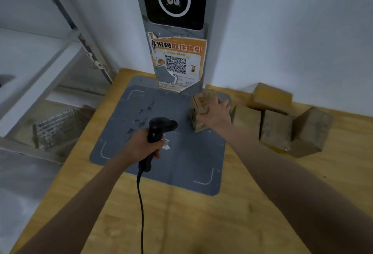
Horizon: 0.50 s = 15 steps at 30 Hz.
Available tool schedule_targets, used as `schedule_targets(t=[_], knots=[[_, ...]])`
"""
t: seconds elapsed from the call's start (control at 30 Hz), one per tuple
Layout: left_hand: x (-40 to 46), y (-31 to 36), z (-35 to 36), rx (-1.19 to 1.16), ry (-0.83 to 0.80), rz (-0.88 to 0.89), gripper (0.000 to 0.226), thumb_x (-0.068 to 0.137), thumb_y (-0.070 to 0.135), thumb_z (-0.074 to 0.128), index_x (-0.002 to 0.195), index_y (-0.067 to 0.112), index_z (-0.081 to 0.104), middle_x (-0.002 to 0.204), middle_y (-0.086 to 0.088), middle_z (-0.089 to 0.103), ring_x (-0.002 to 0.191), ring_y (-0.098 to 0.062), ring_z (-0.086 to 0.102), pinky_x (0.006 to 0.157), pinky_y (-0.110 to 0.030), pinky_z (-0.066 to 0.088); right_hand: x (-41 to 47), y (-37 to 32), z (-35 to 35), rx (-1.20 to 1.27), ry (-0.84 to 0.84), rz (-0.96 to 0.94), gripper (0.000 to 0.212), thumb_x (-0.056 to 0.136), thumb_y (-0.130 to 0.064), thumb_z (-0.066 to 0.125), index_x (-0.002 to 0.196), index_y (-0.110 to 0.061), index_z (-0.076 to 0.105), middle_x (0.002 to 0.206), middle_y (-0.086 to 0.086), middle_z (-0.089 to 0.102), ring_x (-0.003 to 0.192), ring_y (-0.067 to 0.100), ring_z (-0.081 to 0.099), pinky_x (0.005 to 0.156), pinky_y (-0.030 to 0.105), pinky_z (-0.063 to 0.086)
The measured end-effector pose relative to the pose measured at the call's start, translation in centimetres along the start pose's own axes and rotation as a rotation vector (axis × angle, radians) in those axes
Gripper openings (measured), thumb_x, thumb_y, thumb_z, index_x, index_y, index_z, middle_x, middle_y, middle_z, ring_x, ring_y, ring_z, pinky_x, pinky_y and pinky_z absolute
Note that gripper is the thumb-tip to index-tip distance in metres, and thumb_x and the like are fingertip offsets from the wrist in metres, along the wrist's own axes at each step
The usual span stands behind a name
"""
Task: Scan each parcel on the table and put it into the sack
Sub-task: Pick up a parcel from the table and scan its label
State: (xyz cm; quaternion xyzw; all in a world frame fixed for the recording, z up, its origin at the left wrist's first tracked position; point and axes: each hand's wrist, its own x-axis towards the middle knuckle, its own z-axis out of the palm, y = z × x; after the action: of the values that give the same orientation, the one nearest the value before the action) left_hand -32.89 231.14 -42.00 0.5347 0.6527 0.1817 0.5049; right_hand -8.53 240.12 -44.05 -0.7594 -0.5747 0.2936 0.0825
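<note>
Parcels: five cardboard boxes counted. One held parcel [203, 110] stands at the right edge of the grey mat; four more parcels [282, 120] cluster on the table right of it, near the wall, touching each other.
Scanner: one black handheld barcode scanner [159, 130], head aimed toward the held parcel, with one black cable [141, 203] trailing back toward the viewer.
Left hand [145, 146]: fingers wrapped round the scanner grip, above the mat.
Right hand [217, 114]: fingers spread and curled over the top and side of the held parcel, gripping it.
Sack: cannot tell; none plainly in view.
Surface: one wooden table [201, 223], pale and worn; one grey mat [181, 162] with white corner marks and scraps of torn label.
Room: one grey kiosk post [175, 31] at the table's back with a dark screen and a torn orange QR poster [178, 61]; white wall; metal shelving [40, 67] to the left, a wire basket [56, 130] low beneath it.
</note>
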Motion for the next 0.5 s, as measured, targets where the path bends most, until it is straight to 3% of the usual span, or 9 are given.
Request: schedule_targets(t=[0.1, 0.2, 0.3, 0.5], knots=[[-1.8, -0.3, 0.2, 0.011, -0.029, 0.010, 0.008, 0.092, 0.007, 0.067, 0.098, 0.003, 0.065, 0.068, -0.010, 0.073, 0.063, -0.026, 0.073, 0.063, -0.034, 0.062, -3.5, 2.3, -0.2, 0.049, 0.019, 0.011, 0.092, 0.074, -0.044, 0.076, 0.148, -0.019, 0.029, 0.147, 0.021, 0.027, 0.139, 0.044, 0.027, 0.110, 0.052, 0.038], [-4.3, -0.5, 0.6, 0.027, -0.068, 0.040, 0.009, 0.092, 0.009, 0.067, 0.097, 0.002, 0.065, 0.067, -0.011, 0.072, 0.063, -0.025, 0.073, 0.064, -0.034, 0.061, -7.8, 4.7, -0.7, 0.105, 0.013, 0.011, 0.085, 0.072, -0.051, 0.074, 0.140, -0.018, 0.034, 0.133, 0.016, 0.039, 0.128, 0.040, 0.036, 0.104, 0.047, 0.040], [-7.1, -0.7, 1.4, 0.029, -0.110, 0.069, 0.013, 0.093, 0.007, 0.065, 0.099, -0.005, 0.063, 0.067, -0.012, 0.069, 0.061, -0.026, 0.071, 0.062, -0.032, 0.059, -13.1, 6.9, -1.3, 0.139, 0.023, 0.018, 0.074, 0.076, -0.048, 0.074, 0.133, -0.016, 0.037, 0.130, 0.012, 0.040, 0.125, 0.035, 0.034, 0.101, 0.044, 0.038], [-13.1, -1.3, 4.7, 0.030, -0.282, 0.143, 0.012, 0.092, 0.001, 0.064, 0.099, -0.008, 0.060, 0.072, -0.013, 0.065, 0.068, -0.036, 0.072, 0.066, -0.040, 0.059, -24.8, 11.4, -0.9, 0.201, 0.082, 0.094, 0.060, 0.073, -0.043, 0.081, 0.112, -0.021, 0.039, 0.117, 0.005, 0.038, 0.112, 0.030, 0.045, 0.098, 0.045, 0.049]])
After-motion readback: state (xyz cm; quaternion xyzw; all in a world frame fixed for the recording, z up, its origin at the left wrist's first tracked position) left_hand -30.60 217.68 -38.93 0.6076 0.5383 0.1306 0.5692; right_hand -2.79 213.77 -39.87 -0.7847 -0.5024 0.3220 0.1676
